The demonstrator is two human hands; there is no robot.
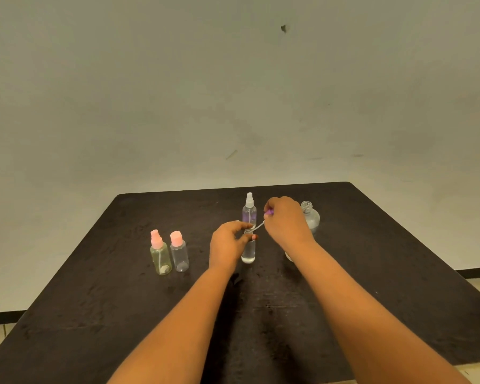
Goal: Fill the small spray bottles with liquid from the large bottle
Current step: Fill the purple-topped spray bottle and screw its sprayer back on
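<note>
Two bare forearms reach out over the dark tabletop (94,300). Off to the left, two small bottles stand side by side, a yellowish bottle (160,257) and a clear pink-capped bottle (179,256). At the middle, the left hand (227,245) has its fingers curled round a small clear bottle (248,252) that stands upright and holds liquid. Just above it, the right hand (287,220) pinches a purple spray cap (268,213), whose thin tube slants down to the bottle's mouth. Behind the right hand stands the uncapped large bottle (311,217). Farthest back is a tall spray bottle (249,210) with a white nozzle.
</note>
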